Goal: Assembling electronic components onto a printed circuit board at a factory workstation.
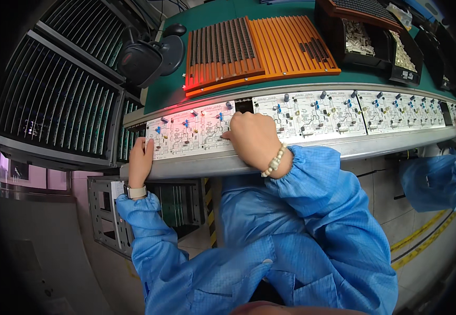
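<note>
A white circuit board (pixel 178 137) with blue, black and yellow parts lies on the metal conveyor rail in front of me, red light falling across it. My left hand (pixel 141 160) grips its left end, thumb and fingers drawn close together at the edge. At the opposite end, my right hand (pixel 255 137) has its fingers curled over the board's right edge, the thumb lying on its face. Some fingertips of the right hand are hidden. To the right, past a dark gap, sits another white circuit board (pixel 312 118).
Orange slotted trays (pixel 291 47) with dark parts stand on the green mat (pixel 162 97), near a black scanner (pixel 140 63). Black bins (pixel 367 58) of small parts lie at the back right. Racks of boards (pixel 55 100) flank the left. A co-worker's sleeve (pixel 437 181) shows at right.
</note>
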A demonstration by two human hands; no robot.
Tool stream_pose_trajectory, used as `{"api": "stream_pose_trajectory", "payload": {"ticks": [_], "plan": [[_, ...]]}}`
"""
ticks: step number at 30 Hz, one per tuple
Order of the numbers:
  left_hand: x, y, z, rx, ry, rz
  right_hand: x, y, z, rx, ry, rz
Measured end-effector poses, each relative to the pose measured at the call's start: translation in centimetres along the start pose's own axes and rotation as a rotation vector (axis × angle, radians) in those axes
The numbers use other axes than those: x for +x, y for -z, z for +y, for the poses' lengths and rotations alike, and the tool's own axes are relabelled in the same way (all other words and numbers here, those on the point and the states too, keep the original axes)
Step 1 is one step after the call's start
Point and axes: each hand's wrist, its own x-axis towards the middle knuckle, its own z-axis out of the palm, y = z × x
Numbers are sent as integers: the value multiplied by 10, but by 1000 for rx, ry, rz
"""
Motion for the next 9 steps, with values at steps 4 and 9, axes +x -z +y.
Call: {"api": "stream_pose_trajectory", "payload": {"ticks": [4,9], "plan": [[0,-1,12,-51,-8,-63,-8,29,-6,-51,-35,18],[2,-5,30,-25,-56,-143,-10,78,25,-173,-67,-50]]}}
